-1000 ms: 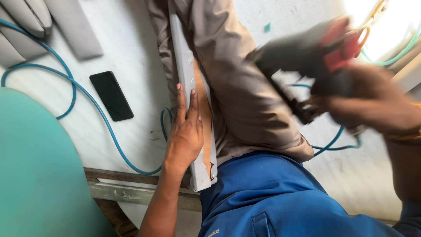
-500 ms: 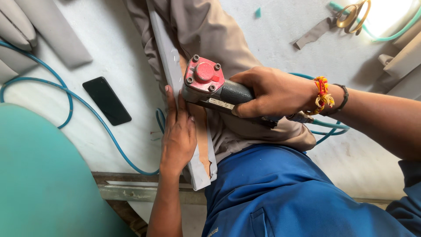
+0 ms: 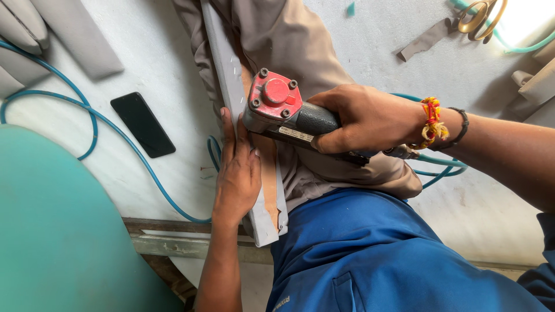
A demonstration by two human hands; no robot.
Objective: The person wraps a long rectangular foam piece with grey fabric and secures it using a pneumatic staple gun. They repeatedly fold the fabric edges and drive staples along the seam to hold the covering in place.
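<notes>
Red metal caps the stapler (image 3: 276, 101), an air tool with a dark grip, and the right hand (image 3: 361, 118) is wrapped tight round that grip, fingers curled under it. The tool's head sits over the strip (image 3: 231, 86), a long pale grey padded piece that runs from the far edge of the table (image 3: 144, 52) down to its near edge. The left hand (image 3: 237, 173) lies flat and spread on the strip just near of the stapler, fingers pointing away, pressing it down and gripping nothing. A brown board edge shows along the strip's right side, and a few staples glint on the grey cover further up. Beige fabric (image 3: 300, 46) is bunched to the right of the strip, under the tool and the right forearm. A red and yellow thread and a dark band circle the right wrist.

A black phone (image 3: 142, 123) lies face up on the white table to the left, well apart from the hands. A blue hose (image 3: 115, 130) loops across the table past it. Grey cushions (image 3: 69, 32) rest at the far left corner. Scissors (image 3: 478, 16) with gold handles lie at the far right, beside a green hose (image 3: 514, 43). Blue trousers (image 3: 376, 254) fill the near right, and a teal curved surface (image 3: 52, 231) the near left.
</notes>
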